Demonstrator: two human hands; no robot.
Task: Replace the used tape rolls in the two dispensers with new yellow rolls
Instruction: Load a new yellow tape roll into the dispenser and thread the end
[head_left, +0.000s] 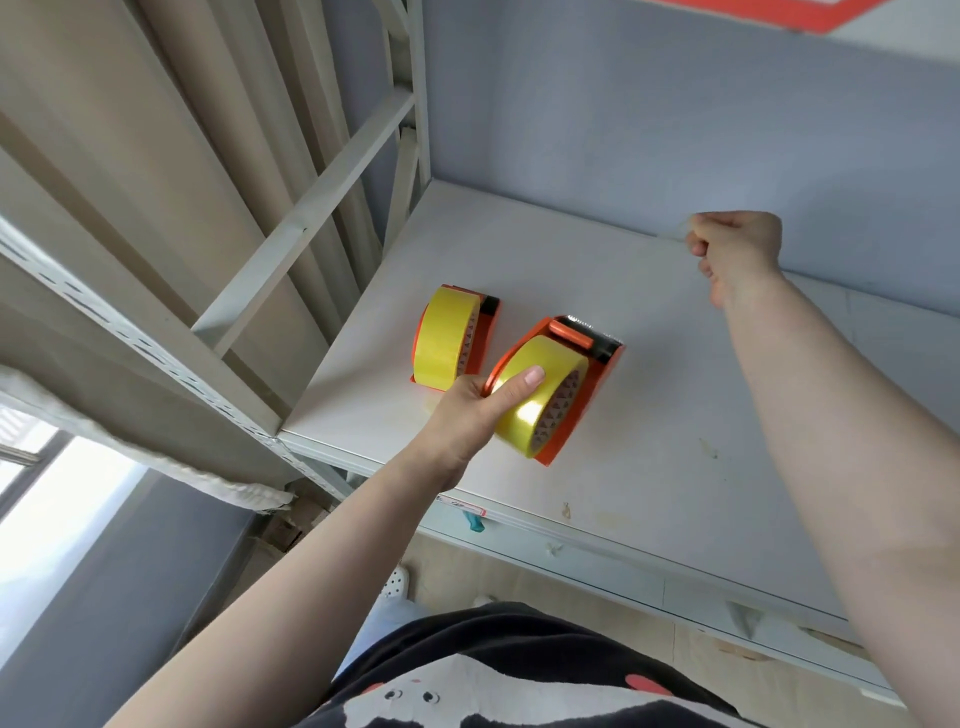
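Two orange tape dispensers lie on a white shelf board (649, 415). The far dispenser (485, 332) holds a yellow roll (444, 338) and lies untouched. The near dispenser (582, 395) also carries a yellow roll (530, 402). My left hand (467, 415) grips this roll and dispenser from the left, thumb across the roll's face. My right hand (735, 249) is raised to the right near the back wall, fingers pinched on a thin clear strip of tape (675, 231) that sticks out to the left.
The shelf sits in a white metal rack with an upright (421, 88) at the back left and a slotted beam (156, 353) on the left. Beige curtains hang left of the rack. A blue-grey wall backs the shelf. A lower shelf edge (623, 571) shows below.
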